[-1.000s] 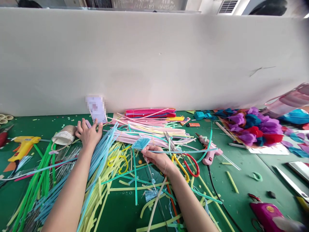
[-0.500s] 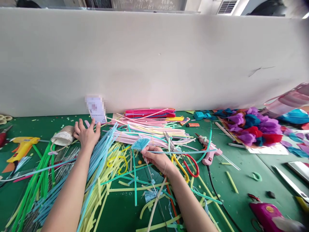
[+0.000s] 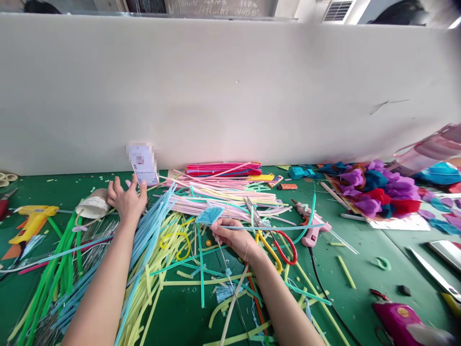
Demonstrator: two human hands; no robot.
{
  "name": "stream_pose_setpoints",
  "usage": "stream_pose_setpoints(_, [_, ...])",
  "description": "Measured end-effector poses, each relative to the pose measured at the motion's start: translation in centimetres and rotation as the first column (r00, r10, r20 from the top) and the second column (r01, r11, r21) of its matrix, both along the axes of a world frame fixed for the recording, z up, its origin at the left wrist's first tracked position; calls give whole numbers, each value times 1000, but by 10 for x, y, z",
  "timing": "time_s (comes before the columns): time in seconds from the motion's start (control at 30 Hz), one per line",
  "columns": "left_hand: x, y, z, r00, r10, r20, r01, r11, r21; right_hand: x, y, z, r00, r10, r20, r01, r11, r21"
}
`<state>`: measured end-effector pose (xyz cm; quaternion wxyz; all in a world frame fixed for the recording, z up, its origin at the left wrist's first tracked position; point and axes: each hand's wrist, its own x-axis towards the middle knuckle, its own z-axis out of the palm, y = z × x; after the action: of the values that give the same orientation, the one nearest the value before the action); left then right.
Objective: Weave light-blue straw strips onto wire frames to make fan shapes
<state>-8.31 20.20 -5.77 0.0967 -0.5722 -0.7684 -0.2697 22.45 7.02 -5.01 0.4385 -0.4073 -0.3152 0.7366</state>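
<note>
One light-blue flat piece (image 3: 209, 215) sits pinched in the grip of the right hand (image 3: 235, 239), over the counter (image 3: 382, 245) near the scissors (image 3: 256, 217) and pale pink strips (image 3: 230, 194); the left hand (image 3: 128, 201), its grip spread, is at the lower edge of the propped-up phone (image 3: 146, 168)

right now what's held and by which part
The right hand pinches the flat blue piece by its lower right corner; the left hand holds nothing visible.
</note>
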Motion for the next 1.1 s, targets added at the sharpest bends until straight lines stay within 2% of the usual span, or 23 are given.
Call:
stream_pose_setpoints(0.37, [3,2,2,1000,-11,14,11,1000,-27,1,0,0,1000,11,7,-11,1000,0])
stream_pose_setpoints(0.5, [6,-3,7,1000,-10,3,10,1000,25,1,0,-1,1000,8,0,-8,1000,1])
stream_pose_setpoints(0.6, [10,-6,13,997,-72,-6,72,996,61,1,0,-1,1000,3,-7,-3,1000,3])
stream_pose_setpoints(0.73, [18,-6,15,982,-173,-74,173,985,-6,1,0,0,1000,13,-2,-13,1000,12])
stream_pose_setpoints(1.0, [21,-3,15,975,-187,-119,181,982,-61,0,-1,1,1000,1,-6,-1,1000,6])
stream_pose_setpoints(1.1, [20,-5,14,977,-185,-107,183,983,-27,0,0,0,1000,4,-4,-4,1000,8])
